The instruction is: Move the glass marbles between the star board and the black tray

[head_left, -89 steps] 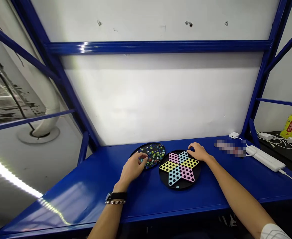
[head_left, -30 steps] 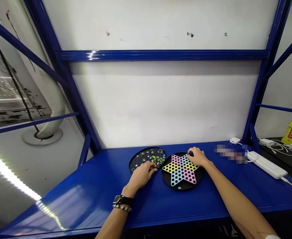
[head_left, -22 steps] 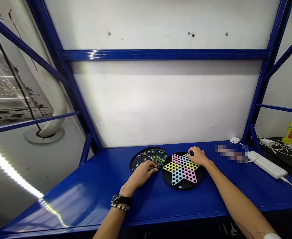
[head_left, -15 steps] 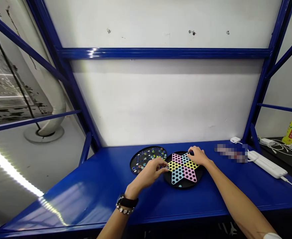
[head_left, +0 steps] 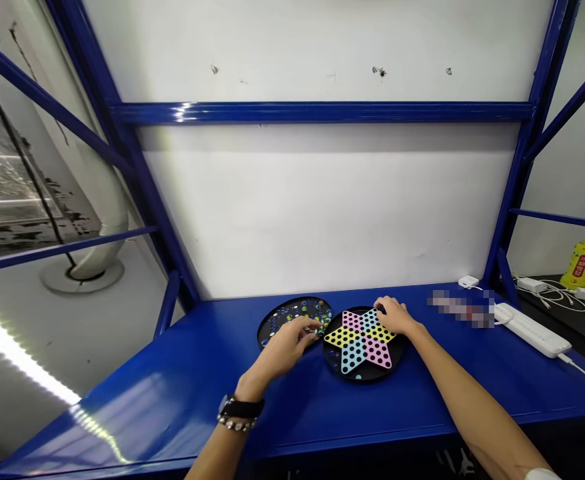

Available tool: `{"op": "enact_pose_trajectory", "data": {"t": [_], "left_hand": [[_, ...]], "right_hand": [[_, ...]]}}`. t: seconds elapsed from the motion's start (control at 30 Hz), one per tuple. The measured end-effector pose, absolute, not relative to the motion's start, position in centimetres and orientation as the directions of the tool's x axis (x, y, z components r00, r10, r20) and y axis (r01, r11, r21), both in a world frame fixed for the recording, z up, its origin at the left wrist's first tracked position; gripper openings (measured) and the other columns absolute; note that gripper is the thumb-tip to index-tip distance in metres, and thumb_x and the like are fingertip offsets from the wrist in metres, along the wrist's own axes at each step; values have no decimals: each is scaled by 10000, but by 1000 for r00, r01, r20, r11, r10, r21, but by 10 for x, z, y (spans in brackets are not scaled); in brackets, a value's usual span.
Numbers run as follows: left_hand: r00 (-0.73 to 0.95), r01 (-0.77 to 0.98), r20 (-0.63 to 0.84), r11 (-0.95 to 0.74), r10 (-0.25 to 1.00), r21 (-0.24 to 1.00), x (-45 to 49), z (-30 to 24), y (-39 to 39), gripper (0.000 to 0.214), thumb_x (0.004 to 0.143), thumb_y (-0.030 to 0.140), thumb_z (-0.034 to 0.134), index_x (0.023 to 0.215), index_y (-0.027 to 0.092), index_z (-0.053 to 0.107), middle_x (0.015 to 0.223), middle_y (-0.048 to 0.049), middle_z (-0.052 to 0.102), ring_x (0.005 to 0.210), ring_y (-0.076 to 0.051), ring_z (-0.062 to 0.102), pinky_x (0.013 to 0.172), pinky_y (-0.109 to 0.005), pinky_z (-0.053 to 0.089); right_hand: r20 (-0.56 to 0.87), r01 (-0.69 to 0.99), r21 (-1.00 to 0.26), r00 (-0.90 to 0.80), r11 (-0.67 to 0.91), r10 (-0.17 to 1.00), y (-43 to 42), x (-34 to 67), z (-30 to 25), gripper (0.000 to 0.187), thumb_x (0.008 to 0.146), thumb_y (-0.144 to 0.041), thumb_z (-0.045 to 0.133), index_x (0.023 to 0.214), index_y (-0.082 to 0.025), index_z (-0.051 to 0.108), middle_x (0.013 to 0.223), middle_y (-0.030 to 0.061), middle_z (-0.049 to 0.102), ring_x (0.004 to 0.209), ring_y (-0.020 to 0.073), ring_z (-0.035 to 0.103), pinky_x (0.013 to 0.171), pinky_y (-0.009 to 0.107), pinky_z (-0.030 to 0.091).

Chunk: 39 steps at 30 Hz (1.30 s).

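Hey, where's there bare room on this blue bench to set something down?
The blue bench is bare left of the marble tray, and in front of the star-shaped checkers board toward the white power strip. It's crowded between tray and board, where the left hand is, and by the right hand.

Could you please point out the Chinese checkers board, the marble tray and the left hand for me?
Chinese checkers board (head_left: pixel 376 353): head view, on its pink star arm.
Marble tray (head_left: pixel 265 335): head view, on its black rim.
Left hand (head_left: pixel 282 353): head view, on the back of the hand.
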<state>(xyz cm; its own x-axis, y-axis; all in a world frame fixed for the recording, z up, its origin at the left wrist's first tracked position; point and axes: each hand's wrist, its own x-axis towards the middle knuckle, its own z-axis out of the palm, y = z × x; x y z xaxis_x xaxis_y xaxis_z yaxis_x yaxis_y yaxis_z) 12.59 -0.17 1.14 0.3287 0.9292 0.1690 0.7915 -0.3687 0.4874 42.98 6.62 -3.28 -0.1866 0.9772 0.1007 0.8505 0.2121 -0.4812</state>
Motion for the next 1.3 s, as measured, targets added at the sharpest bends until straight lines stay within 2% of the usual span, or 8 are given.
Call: {"op": "enact_pose_trajectory", "data": {"t": [0.13, 0.23, 0.33, 0.5, 0.8, 0.93, 1.13, 1.3], "left_hand": [[228, 861, 216, -301, 949, 411, 103, 1, 21, 380, 909, 277, 390, 1207, 225, 620, 1210, -42, 671, 1073, -216, 622, 943, -333, 484], [262, 907, 190, -309, 946, 287, 111, 5, 44, 418, 919, 236, 376, 1281, 209, 583, 1307, -63, 618, 1184, -239, 579, 995, -344, 453], [294, 917, 147, -322, 944, 234, 134, 11, 71, 424, 911, 222, 422, 1306, 215, 575, 1345, -84, 596, 1224, -254, 560, 1009, -353, 443], [340, 912, 44, -341, 939, 230, 158, 7, 101, 301, 839, 186, 534, 1065, 256, 720, 1139, -52, 721, 1078, -239, 652, 904, -314, 494], [320, 920, 44, -322, 946, 222, 156, 1, 99, 199, 815, 276, 571, 940, 206, 710, 984, -80, 738, 921, -237, 678, 778, -310, 500], [326, 914, 84, -336, 942, 227, 154, -1, 92, 185, 796, 283, 582, 920, 201, 691, 1007, -93, 724, 943, -238, 663, 786, -306, 488], [379, 872, 126, -399, 917, 283, 150, -1, 89, 189, 760, 235, 572, 897, 201, 698, 954, -50, 732, 915, -219, 656, 762, -271, 480], [372, 843, 183, -414, 910, 345, 153, 7, 80, 312, 791, 280, 534, 1032, 178, 704, 1017, -68, 726, 922, -225, 646, 801, -296, 496]], "right_hand": [[85, 851, -480, -197, 214, 977, 66, 428, -34, 365, 815, -104, 441, 1114, -251, 591, 1227, 52, 615, 1177, 240, 485, 965, 401, 315], [79, 845, -491, -202, 214, 976, 64, 427, -33, 445, 786, -55, 435, 1152, -259, 583, 1262, 49, 608, 1207, 237, 468, 984, 407, 304], [66, 844, -495, -200, 206, 978, 63, 427, -32, 522, 751, -8, 427, 1180, -261, 584, 1285, 48, 603, 1228, 237, 462, 1005, 424, 300], [46, 838, -509, -200, 195, 979, 62, 427, -29, 646, 692, 43, 417, 1217, -286, 600, 1322, 29, 599, 1291, 239, 439, 1050, 453, 275], [71, 825, -526, -200, 207, 977, 71, 437, -34, 633, 701, 20, 414, 1188, -312, 647, 1290, 5, 634, 1269, 230, 481, 1055, 459, 281], [78, 822, -531, -196, 207, 978, 74, 439, -38, 614, 712, 8, 419, 1178, -318, 651, 1280, 2, 637, 1259, 223, 489, 1049, 441, 288], [69, 815, -540, -207, 211, 976, 74, 439, -38, 596, 733, 5, 420, 1184, -314, 644, 1292, 6, 630, 1268, 221, 481, 1053, 435, 287], [70, 808, -549, -209, 213, 975, 73, 440, -38, 604, 730, 10, 412, 1183, -315, 644, 1292, 4, 632, 1267, 227, 482, 1052, 450, 282]]}}
